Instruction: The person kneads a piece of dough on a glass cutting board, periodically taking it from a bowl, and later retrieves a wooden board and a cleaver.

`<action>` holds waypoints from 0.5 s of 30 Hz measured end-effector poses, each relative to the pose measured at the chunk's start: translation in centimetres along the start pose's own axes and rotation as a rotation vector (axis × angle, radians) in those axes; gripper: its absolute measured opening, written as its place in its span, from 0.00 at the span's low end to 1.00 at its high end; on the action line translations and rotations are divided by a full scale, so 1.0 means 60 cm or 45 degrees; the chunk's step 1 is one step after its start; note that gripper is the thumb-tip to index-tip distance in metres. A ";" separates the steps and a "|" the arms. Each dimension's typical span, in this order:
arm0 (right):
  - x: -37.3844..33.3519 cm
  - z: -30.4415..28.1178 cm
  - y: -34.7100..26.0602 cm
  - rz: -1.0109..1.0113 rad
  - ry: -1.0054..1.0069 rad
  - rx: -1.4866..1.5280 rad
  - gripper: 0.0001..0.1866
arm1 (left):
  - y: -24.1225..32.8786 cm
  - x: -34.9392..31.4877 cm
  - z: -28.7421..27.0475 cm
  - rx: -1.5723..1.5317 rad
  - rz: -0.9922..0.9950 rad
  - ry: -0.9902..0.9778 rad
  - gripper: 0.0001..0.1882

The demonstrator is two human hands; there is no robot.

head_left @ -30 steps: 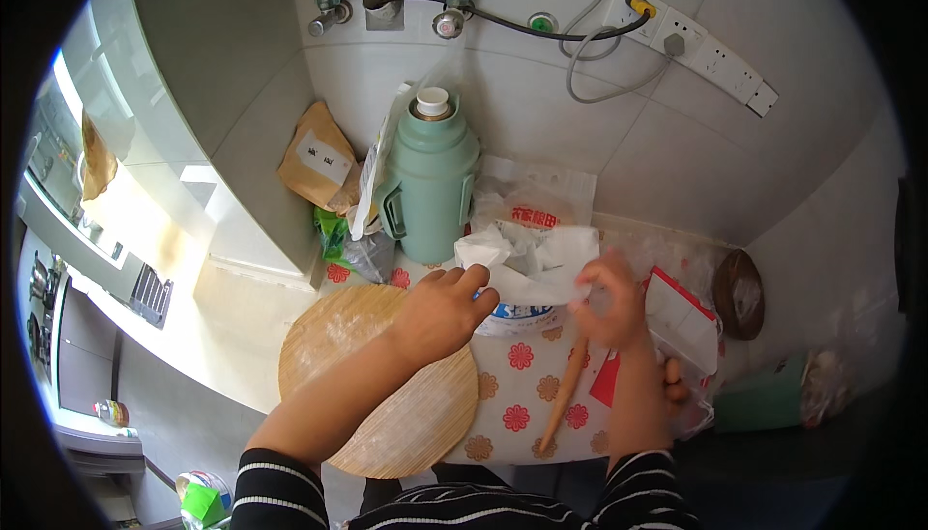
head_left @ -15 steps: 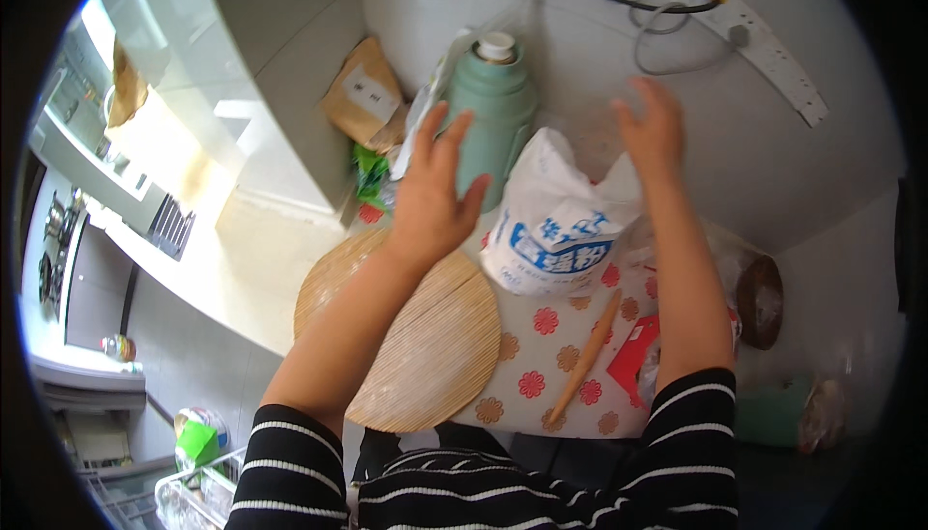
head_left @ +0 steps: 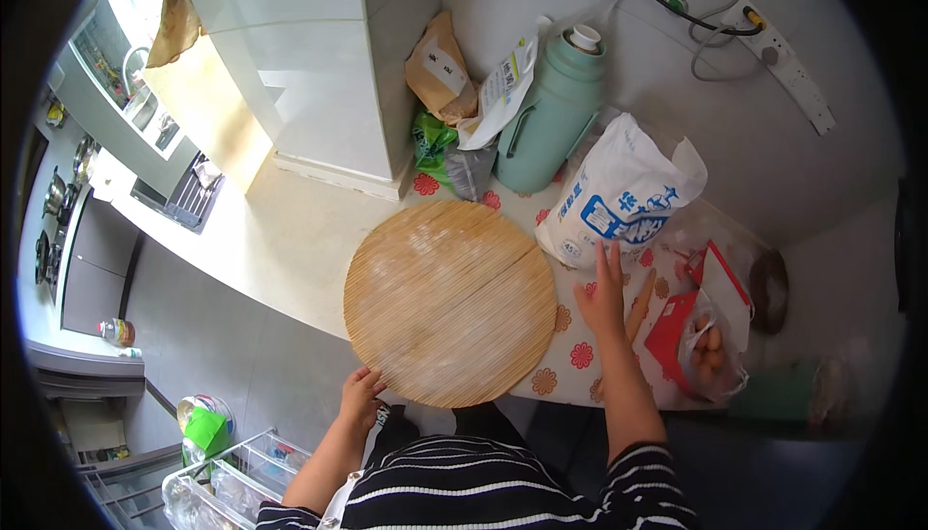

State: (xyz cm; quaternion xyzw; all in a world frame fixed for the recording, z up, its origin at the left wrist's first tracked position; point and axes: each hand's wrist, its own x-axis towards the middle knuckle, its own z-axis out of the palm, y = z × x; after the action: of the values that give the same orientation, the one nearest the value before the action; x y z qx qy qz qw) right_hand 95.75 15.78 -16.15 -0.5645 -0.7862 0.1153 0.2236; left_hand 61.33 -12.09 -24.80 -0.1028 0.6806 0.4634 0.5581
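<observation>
A round mat of pale slats, dusted with white powder, lies at the counter's front. My left hand is at its near left rim, fingers bent together and seeming to pinch the edge. Right of the mat, my right hand holds nothing; its fingers are spread just before a white flour bag with blue print, which stands upright with its top gathered loosely. A wooden rolling pin lies beside my right hand, partly hidden by the forearm.
Behind the mat stand a green thermos flask, a white packet, a brown paper bag and a green plastic bag. To the right lie eggs in clear plastic by a red box. A power strip hangs on the wall.
Both hands have come down from beside the flour bag: the left to the mat's near rim, the right to the bag's front. The view has shifted, so things sit farther right.
</observation>
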 end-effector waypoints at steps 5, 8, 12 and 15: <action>0.043 0.045 -0.013 0.151 0.155 -0.182 0.47 | -0.014 0.030 -0.030 -0.015 0.046 -0.250 0.20; 0.048 0.048 -0.010 0.198 0.163 -0.121 0.47 | -0.027 0.048 -0.050 -0.088 0.115 -0.452 0.12; 0.017 0.069 -0.072 0.352 0.120 -0.076 0.44 | -0.003 0.027 -0.083 -0.186 0.276 -0.558 0.06; -0.053 0.109 -0.124 0.126 0.042 0.052 0.42 | -0.001 0.034 -0.158 -0.349 0.348 -0.607 0.09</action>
State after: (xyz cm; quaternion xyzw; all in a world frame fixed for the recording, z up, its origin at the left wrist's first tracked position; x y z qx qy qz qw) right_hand 87.25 10.76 -19.32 -0.5999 -0.7509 0.1330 0.2420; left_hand 54.36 -18.45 -27.07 0.0269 0.4692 0.6327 0.6155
